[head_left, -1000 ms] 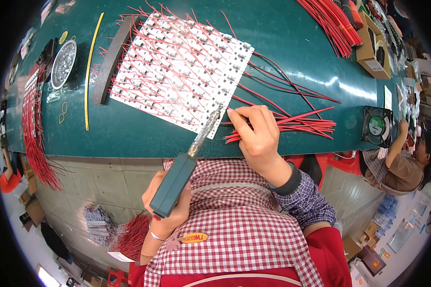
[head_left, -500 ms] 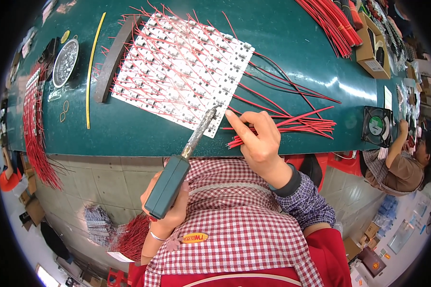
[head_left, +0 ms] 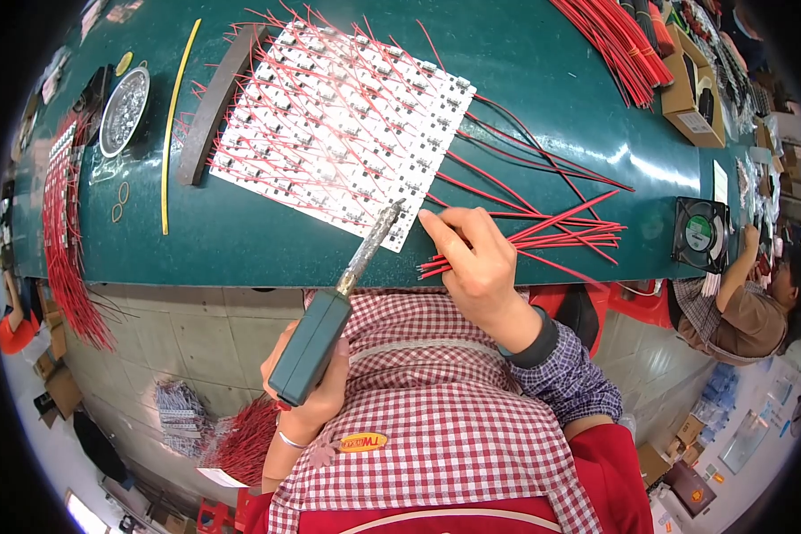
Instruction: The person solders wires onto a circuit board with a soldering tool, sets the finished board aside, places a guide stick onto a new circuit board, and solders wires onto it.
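Note:
My left hand [head_left: 322, 384] is closed around the dark green handle of a soldering iron [head_left: 311, 343]. The iron's tip touches or hovers just over the near right edge of a white circuit-board panel [head_left: 351, 191], which carries rows of small dark parts and many thin red wires. Beside the tip, my right hand [head_left: 476, 262] pinches a red wire [head_left: 556, 265], whose tail runs out to the right below the hand. The wire's front end is too small to make out. Several loose red wires [head_left: 565, 233] lie in a bundle beyond my right hand.
A dark bar [head_left: 218, 111] lies along the panel's left edge. Farther left are a yellow strip [head_left: 177, 129], a metal dish [head_left: 125, 113] and wired boards [head_left: 62, 231] hanging over the table edge. A small fan [head_left: 702, 233] stands right; a co-worker [head_left: 748, 307] sits beyond it.
The red wire's tail now shows slanting out below my right hand. Both hands stay close to the panel's edge, and the iron's tip has barely shifted.

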The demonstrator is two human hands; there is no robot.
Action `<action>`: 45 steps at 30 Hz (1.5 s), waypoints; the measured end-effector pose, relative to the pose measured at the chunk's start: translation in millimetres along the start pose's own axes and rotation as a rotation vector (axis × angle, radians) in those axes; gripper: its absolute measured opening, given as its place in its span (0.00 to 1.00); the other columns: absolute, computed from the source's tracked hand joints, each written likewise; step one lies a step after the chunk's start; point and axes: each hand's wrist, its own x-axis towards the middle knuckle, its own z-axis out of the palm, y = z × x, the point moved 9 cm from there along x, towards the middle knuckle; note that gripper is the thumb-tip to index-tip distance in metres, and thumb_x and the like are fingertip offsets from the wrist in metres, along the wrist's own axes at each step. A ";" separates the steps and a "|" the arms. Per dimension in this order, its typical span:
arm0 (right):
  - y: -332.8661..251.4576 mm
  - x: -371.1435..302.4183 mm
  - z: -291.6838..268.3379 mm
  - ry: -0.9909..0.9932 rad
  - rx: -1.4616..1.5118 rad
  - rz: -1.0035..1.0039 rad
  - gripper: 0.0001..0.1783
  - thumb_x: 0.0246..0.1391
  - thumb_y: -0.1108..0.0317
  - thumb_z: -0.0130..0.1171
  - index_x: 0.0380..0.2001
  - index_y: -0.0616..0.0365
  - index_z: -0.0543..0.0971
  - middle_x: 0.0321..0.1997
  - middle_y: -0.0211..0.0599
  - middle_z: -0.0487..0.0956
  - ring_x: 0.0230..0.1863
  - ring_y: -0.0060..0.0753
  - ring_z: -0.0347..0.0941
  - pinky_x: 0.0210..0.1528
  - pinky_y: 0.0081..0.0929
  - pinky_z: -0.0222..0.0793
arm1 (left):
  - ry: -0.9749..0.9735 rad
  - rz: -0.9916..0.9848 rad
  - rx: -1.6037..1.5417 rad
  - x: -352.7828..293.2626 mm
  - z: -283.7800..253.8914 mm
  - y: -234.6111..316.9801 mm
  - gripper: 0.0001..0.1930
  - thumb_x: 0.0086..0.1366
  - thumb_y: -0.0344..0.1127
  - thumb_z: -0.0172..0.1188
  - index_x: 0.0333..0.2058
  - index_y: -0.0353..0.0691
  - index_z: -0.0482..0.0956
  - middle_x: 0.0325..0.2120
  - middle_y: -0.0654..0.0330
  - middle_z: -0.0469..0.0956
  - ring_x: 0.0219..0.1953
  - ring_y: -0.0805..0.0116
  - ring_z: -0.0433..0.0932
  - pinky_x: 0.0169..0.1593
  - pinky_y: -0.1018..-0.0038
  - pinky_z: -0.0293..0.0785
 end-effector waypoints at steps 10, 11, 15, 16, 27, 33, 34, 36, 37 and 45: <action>-5.5 3.2 0.0 0.008 -0.032 -0.037 0.28 0.26 0.86 0.56 0.40 0.66 0.84 0.31 0.38 0.78 0.31 0.39 0.74 0.29 0.32 0.71 | -0.032 0.043 0.000 1.6 3.1 6.3 0.12 0.49 0.18 0.66 0.35 0.27 0.83 0.35 0.47 0.82 0.32 0.54 0.84 0.36 0.70 0.80; -6.0 3.3 -0.2 0.014 -0.030 -0.045 0.28 0.26 0.86 0.56 0.40 0.66 0.84 0.31 0.39 0.78 0.31 0.39 0.75 0.29 0.32 0.72 | -0.038 0.028 -0.019 3.0 2.9 6.7 0.12 0.49 0.18 0.66 0.35 0.27 0.83 0.35 0.47 0.82 0.32 0.54 0.84 0.36 0.70 0.80; -7.1 3.8 -0.4 0.020 -0.065 -0.074 0.17 0.36 0.80 0.62 0.36 0.65 0.83 0.30 0.35 0.78 0.31 0.34 0.74 0.29 0.28 0.70 | -0.090 0.004 0.025 7.9 7.1 10.7 0.11 0.47 0.17 0.65 0.33 0.27 0.82 0.33 0.49 0.82 0.31 0.54 0.83 0.35 0.69 0.80; -7.1 4.0 -0.5 0.022 -0.066 -0.076 0.17 0.36 0.80 0.62 0.36 0.65 0.83 0.30 0.35 0.78 0.31 0.34 0.74 0.29 0.28 0.70 | -0.092 -0.019 0.020 8.9 7.6 9.7 0.10 0.47 0.17 0.65 0.32 0.27 0.82 0.32 0.49 0.81 0.30 0.55 0.83 0.34 0.69 0.79; -8.8 4.5 0.6 0.016 -0.081 -0.096 0.16 0.37 0.78 0.63 0.35 0.65 0.83 0.30 0.34 0.78 0.31 0.34 0.74 0.29 0.28 0.70 | -0.059 -0.016 0.011 10.8 6.2 13.8 0.09 0.46 0.18 0.65 0.29 0.28 0.81 0.29 0.52 0.79 0.27 0.56 0.81 0.31 0.70 0.78; -8.4 4.3 0.2 0.017 -0.078 -0.094 0.15 0.38 0.78 0.63 0.35 0.65 0.83 0.31 0.34 0.78 0.31 0.33 0.74 0.29 0.27 0.70 | -0.058 0.048 0.028 2.8 4.6 10.2 0.11 0.45 0.18 0.64 0.31 0.28 0.81 0.30 0.50 0.80 0.28 0.54 0.82 0.31 0.69 0.78; -8.5 4.2 0.4 0.016 -0.077 -0.095 0.15 0.38 0.78 0.63 0.35 0.65 0.83 0.31 0.34 0.78 0.31 0.33 0.74 0.29 0.27 0.70 | -0.027 0.063 0.024 1.1 1.6 10.5 0.12 0.44 0.18 0.63 0.32 0.28 0.81 0.31 0.50 0.80 0.28 0.53 0.82 0.31 0.69 0.78; -8.1 4.0 0.0 0.022 -0.078 -0.090 0.15 0.38 0.78 0.63 0.35 0.65 0.83 0.30 0.34 0.77 0.31 0.33 0.74 0.28 0.27 0.70 | -0.039 0.043 0.021 -0.6 1.2 7.7 0.12 0.44 0.18 0.63 0.33 0.28 0.82 0.31 0.49 0.80 0.28 0.53 0.82 0.32 0.68 0.79; -8.6 3.5 -0.4 0.024 -0.075 -0.092 0.15 0.38 0.78 0.63 0.35 0.65 0.83 0.30 0.34 0.77 0.31 0.33 0.74 0.28 0.27 0.70 | -0.037 0.058 0.033 -0.8 0.9 9.1 0.13 0.44 0.18 0.63 0.33 0.28 0.82 0.31 0.49 0.80 0.28 0.53 0.82 0.32 0.68 0.79; -7.2 2.9 -0.6 0.024 -0.058 -0.083 0.16 0.37 0.78 0.64 0.35 0.64 0.83 0.30 0.34 0.76 0.30 0.33 0.74 0.26 0.27 0.69 | -0.055 0.023 0.042 3.5 3.8 15.2 0.11 0.45 0.18 0.65 0.32 0.28 0.81 0.31 0.50 0.81 0.29 0.55 0.83 0.33 0.70 0.79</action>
